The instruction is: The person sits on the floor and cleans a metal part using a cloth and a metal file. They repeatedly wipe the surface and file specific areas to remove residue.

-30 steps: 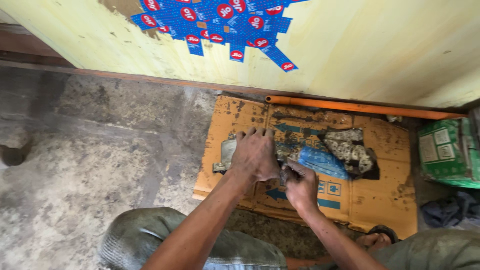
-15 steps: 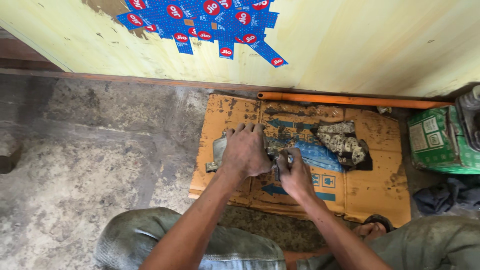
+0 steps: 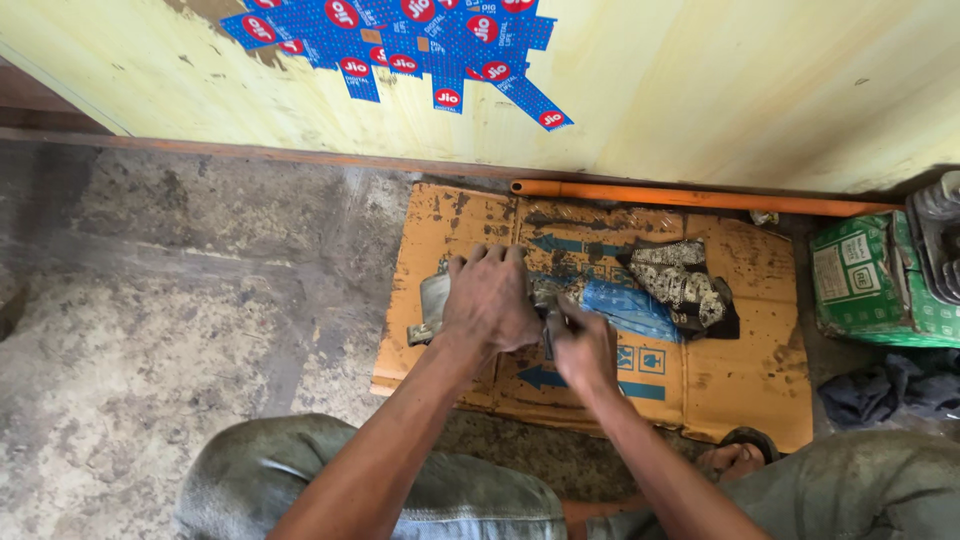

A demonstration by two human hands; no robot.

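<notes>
- Nearest the camera, at six o'clock, the person's knees in grimy grey trousers [image 3: 330,480] are framing the view, and a sandalled foot [image 3: 738,455] is poking out at about five o'clock.
- Both forearms are reaching forward to the middle of the frame, and the hands are working close together, almost touching.
- The left hand [image 3: 490,300] is pressing down, palm over, fingers curled across a greasy grey metal part [image 3: 432,305]; it is gripping that part, with the part's end sticking out at the hand's nine o'clock.
- The right hand [image 3: 585,350] is closing round something small and dark at the part's three o'clock end; what it is pinching I cannot tell, the fingers are hiding it.
- The metal part is lying on a stained orange cardboard sheet [image 3: 740,370] spread on the concrete floor [image 3: 180,300].
- How far along? The part is dirty and both hands are busy on it, so by my reckoning the work is in mid-course, not wrapped up.
- At the hands' two o'clock, a blue plastic wrapper [image 3: 625,305] and a patterned dark rag [image 3: 685,285] are lying on the cardboard.
- Further out at three o'clock, a green carton [image 3: 860,285] is sitting beside the cardboard.
- Farthest, at twelve o'clock, an orange pipe [image 3: 690,198] is running along the foot of a yellow wall [image 3: 700,90] with blue stickers [image 3: 400,45].
</notes>
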